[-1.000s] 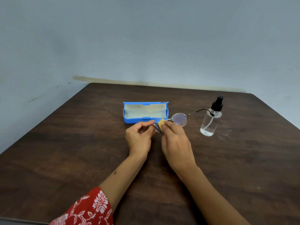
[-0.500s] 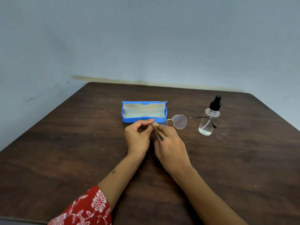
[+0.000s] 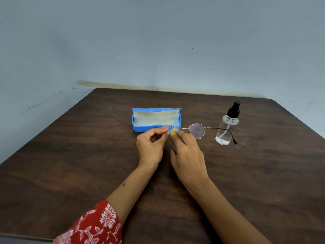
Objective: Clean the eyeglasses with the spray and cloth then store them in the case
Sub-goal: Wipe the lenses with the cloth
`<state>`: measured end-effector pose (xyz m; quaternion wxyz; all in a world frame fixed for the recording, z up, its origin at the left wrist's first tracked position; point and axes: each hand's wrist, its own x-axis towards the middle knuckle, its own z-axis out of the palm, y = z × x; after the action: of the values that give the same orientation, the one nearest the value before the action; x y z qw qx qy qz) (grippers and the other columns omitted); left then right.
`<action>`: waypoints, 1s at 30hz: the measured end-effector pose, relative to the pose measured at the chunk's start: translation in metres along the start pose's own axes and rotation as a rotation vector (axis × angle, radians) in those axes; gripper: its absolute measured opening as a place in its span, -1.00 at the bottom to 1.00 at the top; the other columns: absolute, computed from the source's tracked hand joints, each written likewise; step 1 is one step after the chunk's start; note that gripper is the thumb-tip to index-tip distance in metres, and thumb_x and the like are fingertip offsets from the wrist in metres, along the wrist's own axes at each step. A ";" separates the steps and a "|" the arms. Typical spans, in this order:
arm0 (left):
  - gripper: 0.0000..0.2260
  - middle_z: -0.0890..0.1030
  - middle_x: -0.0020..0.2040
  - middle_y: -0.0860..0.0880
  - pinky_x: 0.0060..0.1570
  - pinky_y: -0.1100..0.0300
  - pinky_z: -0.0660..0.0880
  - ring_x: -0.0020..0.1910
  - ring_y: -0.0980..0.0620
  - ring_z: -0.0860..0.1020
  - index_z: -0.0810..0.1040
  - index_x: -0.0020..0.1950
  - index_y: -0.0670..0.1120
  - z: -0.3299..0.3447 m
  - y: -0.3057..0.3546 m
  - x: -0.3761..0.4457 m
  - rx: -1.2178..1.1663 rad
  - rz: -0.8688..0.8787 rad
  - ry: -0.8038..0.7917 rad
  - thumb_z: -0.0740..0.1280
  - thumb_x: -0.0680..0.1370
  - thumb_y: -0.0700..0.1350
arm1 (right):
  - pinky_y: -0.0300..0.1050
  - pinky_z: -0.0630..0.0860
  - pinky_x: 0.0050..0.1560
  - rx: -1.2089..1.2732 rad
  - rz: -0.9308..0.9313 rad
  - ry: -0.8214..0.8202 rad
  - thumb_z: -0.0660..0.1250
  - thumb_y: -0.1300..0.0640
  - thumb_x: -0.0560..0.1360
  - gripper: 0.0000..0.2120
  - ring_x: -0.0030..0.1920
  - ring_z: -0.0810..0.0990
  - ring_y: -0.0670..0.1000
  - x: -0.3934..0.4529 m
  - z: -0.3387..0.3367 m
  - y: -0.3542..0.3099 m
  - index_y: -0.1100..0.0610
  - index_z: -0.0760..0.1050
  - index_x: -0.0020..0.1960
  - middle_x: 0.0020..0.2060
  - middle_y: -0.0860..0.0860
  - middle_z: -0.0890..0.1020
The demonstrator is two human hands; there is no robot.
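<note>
The glasses were held just above the bench, in front of the open blue case and left of the spray bottle. The left hand pinched the frame at the rim of the left-side lens, fingers curled round it. The right hand pinched a small tan cloth against that same lens, so both grips were clenched on something. The other lens was bare, and its temple arm reached out in front of the bottle, with its tip near the bottle's base. The near temple arm hung down between the two hands.

The step in hand looked like wiping the left-side lens. To do it well, the left pinch would best stay on the metal rim and off the glass, so no fresh prints land on the wiped face. The cloth should cover both faces of the lens, thumb on one side and finger on the other, and move in small circles out to the edge. Pressure ought to be light, since the wire frame looked thin and could bend at the bridge. The outstretched temple arm could knock the bottle if the glasses swung right, so keeping them level and in place seemed wise. The other lens had yet to be wiped before storing. Whether the lens was wet from spray could not be told.
</note>
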<state>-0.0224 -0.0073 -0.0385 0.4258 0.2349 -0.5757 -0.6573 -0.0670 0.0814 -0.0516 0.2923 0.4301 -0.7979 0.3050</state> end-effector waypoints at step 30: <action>-0.83 0.68 -0.11 -0.07 0.15 -0.02 0.55 -0.05 -0.03 0.66 0.65 -0.15 -0.11 -0.001 -0.002 0.001 0.001 -0.032 -0.031 0.45 0.39 -0.37 | -0.15 0.57 -0.45 -0.029 -0.052 -0.089 0.36 0.34 0.29 -0.70 -0.05 0.57 0.09 0.000 -0.001 0.000 0.29 0.60 0.03 -0.05 0.09 0.63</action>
<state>-0.0229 -0.0091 -0.0403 0.4060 0.2342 -0.5788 -0.6673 -0.0663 0.0823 -0.0512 0.2705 0.4595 -0.8029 0.2665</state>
